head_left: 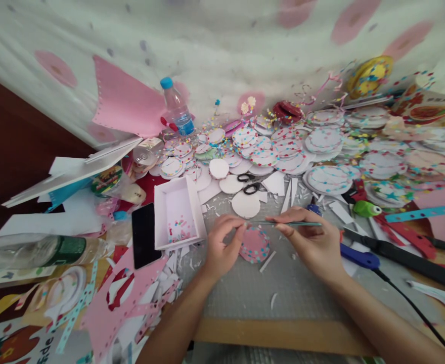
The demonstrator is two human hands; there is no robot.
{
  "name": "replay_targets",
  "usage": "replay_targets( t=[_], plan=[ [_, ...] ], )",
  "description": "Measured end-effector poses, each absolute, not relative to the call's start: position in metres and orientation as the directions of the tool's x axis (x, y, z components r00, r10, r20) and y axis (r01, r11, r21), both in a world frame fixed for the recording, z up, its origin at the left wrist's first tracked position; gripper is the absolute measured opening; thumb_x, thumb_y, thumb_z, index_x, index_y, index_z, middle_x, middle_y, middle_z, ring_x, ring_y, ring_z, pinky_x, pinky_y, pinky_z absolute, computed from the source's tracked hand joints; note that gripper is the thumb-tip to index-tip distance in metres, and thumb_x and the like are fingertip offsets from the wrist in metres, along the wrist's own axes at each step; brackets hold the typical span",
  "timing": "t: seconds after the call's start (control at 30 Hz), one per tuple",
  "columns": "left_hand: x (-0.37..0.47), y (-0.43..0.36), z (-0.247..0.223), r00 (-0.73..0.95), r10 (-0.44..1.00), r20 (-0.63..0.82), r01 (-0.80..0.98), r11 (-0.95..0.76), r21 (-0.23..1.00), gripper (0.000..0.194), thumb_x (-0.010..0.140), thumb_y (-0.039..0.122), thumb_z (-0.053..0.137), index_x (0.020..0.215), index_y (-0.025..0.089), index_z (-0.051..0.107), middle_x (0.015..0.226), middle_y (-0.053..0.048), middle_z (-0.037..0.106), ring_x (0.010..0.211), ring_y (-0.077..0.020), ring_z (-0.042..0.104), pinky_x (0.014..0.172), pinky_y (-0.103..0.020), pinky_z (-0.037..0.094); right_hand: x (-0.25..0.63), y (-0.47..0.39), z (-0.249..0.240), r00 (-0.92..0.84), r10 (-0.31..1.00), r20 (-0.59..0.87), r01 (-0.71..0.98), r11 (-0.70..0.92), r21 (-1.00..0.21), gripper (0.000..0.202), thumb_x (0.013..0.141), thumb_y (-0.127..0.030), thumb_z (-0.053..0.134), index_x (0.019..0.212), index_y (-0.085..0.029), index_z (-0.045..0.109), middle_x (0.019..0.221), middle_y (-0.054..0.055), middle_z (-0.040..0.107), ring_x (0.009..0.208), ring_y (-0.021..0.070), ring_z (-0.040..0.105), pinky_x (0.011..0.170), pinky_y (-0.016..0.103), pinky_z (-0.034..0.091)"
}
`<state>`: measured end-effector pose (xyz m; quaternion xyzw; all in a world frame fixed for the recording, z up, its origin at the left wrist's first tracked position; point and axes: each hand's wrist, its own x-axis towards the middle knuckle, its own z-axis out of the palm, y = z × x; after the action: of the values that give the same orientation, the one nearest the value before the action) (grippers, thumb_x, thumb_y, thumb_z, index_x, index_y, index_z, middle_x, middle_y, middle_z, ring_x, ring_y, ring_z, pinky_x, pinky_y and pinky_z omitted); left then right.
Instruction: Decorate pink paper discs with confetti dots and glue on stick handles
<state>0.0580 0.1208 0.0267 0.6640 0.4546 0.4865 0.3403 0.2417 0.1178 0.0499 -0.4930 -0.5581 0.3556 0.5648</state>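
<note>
My left hand is closed in a pinch just left of a pink disc with blue dots round its edge; what its fingertips hold is too small to make out. My right hand pinches a thin, dark tool, whose narrow tip points left toward my left fingertips, above the disc. The disc lies on the grey mat. Behind both hands are a white paper oval and black-handled scissors.
A white box with pink dots inside and a black phone stand left. Decorated discs fill the back. At right lie a blue-handled tool with a cable and a green item. Paper scraps are scattered around.
</note>
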Motion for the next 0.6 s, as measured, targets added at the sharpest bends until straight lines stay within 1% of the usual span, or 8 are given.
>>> replay_targets(
  t=[0.2,0.33,0.43,0.5,0.57,0.6],
  plan=[
    [0.058,0.121,0.028,0.110,0.934,0.339,0.277,-0.356,0.893,0.014,0.089,0.024,0.057,0.086,0.019,0.068,0.084,-0.005,0.069,0.082,-0.0174,0.063,0.078,-0.032,0.050,0.243,0.116,0.050,0.099,0.945,0.313,0.166,0.294,-0.941,0.004,0.078,-0.030,0.071,0.078,-0.026,0.070,0.079,0.004,0.074,0.074,0.0208,0.063,0.068,0.035,0.049],
    [0.058,0.121,0.027,0.116,0.938,0.328,0.286,-0.348,0.893,0.013,0.088,0.024,0.057,0.086,0.018,0.069,0.085,-0.005,0.069,0.084,-0.0176,0.063,0.082,-0.033,0.049,0.243,0.116,0.049,0.092,0.938,0.335,0.172,0.316,-0.933,0.001,0.078,-0.027,0.070,0.079,-0.027,0.071,0.078,0.003,0.074,0.072,0.0211,0.061,0.067,0.036,0.047],
    [0.058,0.121,0.028,0.101,0.938,0.333,0.277,-0.348,0.896,0.013,0.088,0.023,0.056,0.087,0.019,0.068,0.086,-0.005,0.068,0.084,-0.0176,0.062,0.082,-0.033,0.048,0.243,0.116,0.048,0.102,0.918,0.384,0.177,0.363,-0.915,0.004,0.078,-0.024,0.070,0.080,-0.028,0.070,0.078,0.003,0.074,0.071,0.0221,0.062,0.068,0.039,0.047],
    [0.058,0.121,0.031,0.079,0.940,0.332,0.273,-0.340,0.900,0.013,0.088,0.024,0.056,0.087,0.018,0.068,0.085,-0.006,0.067,0.084,-0.0178,0.062,0.080,-0.033,0.048,0.246,0.114,0.048,0.107,0.880,0.462,0.217,0.433,-0.875,0.007,0.080,-0.023,0.068,0.082,-0.029,0.070,0.082,0.003,0.075,0.071,0.0225,0.064,0.070,0.041,0.046],
    [0.058,0.120,0.035,0.076,0.942,0.328,0.258,-0.336,0.906,0.014,0.088,0.025,0.056,0.086,0.018,0.068,0.084,-0.006,0.067,0.084,-0.0179,0.062,0.079,-0.032,0.048,0.250,0.109,0.049,0.049,0.837,0.546,0.314,0.506,-0.804,0.012,0.081,-0.022,0.065,0.085,-0.032,0.070,0.087,0.002,0.076,0.070,0.0222,0.066,0.073,0.044,0.043],
    [0.057,0.119,0.037,0.093,0.940,0.327,0.241,-0.340,0.909,0.015,0.088,0.026,0.056,0.086,0.018,0.069,0.084,-0.006,0.068,0.084,-0.0180,0.062,0.080,-0.032,0.048,0.252,0.106,0.050,0.006,0.847,0.532,0.357,0.495,-0.792,0.015,0.080,-0.022,0.066,0.085,-0.035,0.071,0.088,0.000,0.076,0.069,0.0216,0.066,0.075,0.045,0.041]
  ],
)
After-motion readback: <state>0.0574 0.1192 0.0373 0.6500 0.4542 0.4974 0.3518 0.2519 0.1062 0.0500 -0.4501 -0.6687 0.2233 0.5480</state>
